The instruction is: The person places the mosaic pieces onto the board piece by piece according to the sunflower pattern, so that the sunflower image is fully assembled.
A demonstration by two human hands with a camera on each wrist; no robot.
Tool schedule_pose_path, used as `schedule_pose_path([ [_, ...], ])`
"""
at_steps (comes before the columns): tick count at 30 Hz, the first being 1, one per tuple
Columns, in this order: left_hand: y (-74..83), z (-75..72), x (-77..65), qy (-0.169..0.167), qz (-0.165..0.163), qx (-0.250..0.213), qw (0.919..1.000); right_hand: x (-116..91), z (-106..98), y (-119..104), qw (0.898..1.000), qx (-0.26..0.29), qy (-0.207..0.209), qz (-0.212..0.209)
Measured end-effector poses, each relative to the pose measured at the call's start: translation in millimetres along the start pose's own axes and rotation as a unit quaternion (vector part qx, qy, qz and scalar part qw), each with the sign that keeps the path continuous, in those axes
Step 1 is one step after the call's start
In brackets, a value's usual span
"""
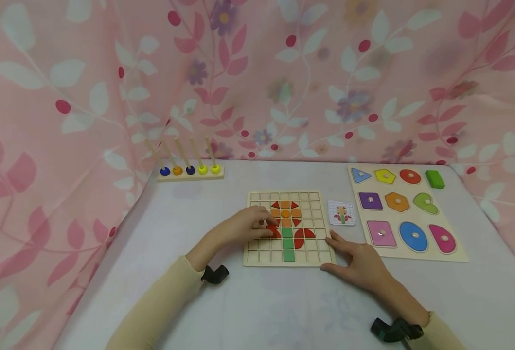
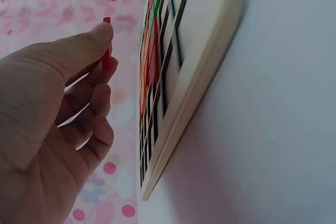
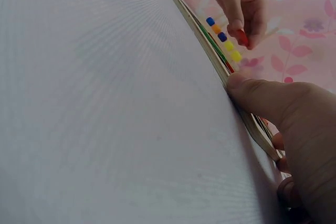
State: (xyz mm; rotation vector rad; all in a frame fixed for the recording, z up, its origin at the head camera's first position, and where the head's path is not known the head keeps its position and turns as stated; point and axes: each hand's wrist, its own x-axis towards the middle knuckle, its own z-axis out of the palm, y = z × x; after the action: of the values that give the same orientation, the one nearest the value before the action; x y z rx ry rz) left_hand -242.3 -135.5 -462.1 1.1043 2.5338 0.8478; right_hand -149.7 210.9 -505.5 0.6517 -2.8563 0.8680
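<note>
My left hand [image 1: 250, 224] is over the left half of a wooden grid board [image 1: 261, 260]. Its thumb and index finger pinch a flat red piece [image 2: 106, 45], held above the board in both wrist views; the other fingers curl loosely. On the board, orange squares [image 1: 285, 204] and small red triangles [image 1: 295, 222] surround an orange round piece [image 1: 285, 213]. Green squares [image 1: 288, 244] run in a column below, and curved red pieces [image 1: 299, 239] lie right of it. My right hand [image 1: 362, 265] holds the board's near right corner, thumb along the front edge, fingers at the right side.
A picture card [image 1: 341, 213] lies right of the board. Beyond it is a knobbed shape puzzle [image 1: 358, 194] with a green block [image 1: 435, 179] at its far corner. A peg stand [image 1: 190, 177] with coloured beads stands at the back left. A floral curtain [image 1: 257, 73] hangs behind.
</note>
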Motion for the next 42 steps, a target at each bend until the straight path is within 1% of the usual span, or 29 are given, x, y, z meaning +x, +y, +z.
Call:
schedule_pose_path([
  [3,7.3,10.3,-9.3,-0.006,0.005,0.014,0.9999,1.0,-1.9,0.3,1.0,0.0,0.001,-0.003],
  [6,10.2,19.4,-14.2,-0.007,0.01,0.027,0.9996,1.7,-2.4,0.4,1.0,-0.001,0.006,-0.006],
  [8,10.0,24.8,-15.9,-0.005,0.012,0.032,0.9994,1.4,-2.4,0.1,1.0,0.003,0.005,-0.002],
  [14,6.2,36.2,-20.9,0.006,0.015,0.026,0.9995,-1.4,-1.7,-1.7,1.0,0.014,-0.005,0.011],
  [16,5.1,38.5,-22.3,0.017,0.015,0.023,0.9995,-1.8,-1.5,-1.9,1.0,0.013,-0.003,0.01],
  [22,3.8,43.2,-27.1,0.088,0.003,-0.006,0.9961,-0.3,-1.8,-1.0,1.0,0.011,-0.002,0.008],
  [24,4.0,44.4,-27.6,0.103,0.005,-0.009,0.9946,0.1,-1.6,-0.6,1.0,0.01,-0.001,0.007],
  [30,6.0,45.8,-27.2,0.125,0.02,-0.012,0.9919,0.8,-1.1,1.5,1.0,0.005,0.002,-0.001],
  [33,6.3,47.4,-26.8,0.134,0.021,-0.016,0.9907,0.8,-0.9,2.4,1.0,0.004,0.005,-0.003],
  [39,7.1,53.5,-24.6,0.134,0.02,0.002,0.9908,0.6,-0.3,2.7,1.0,0.004,0.003,-0.002],
  [42,9.2,54.4,-23.2,0.143,0.019,0.014,0.9894,0.2,-0.4,2.7,1.0,0.002,0.004,-0.002],
])
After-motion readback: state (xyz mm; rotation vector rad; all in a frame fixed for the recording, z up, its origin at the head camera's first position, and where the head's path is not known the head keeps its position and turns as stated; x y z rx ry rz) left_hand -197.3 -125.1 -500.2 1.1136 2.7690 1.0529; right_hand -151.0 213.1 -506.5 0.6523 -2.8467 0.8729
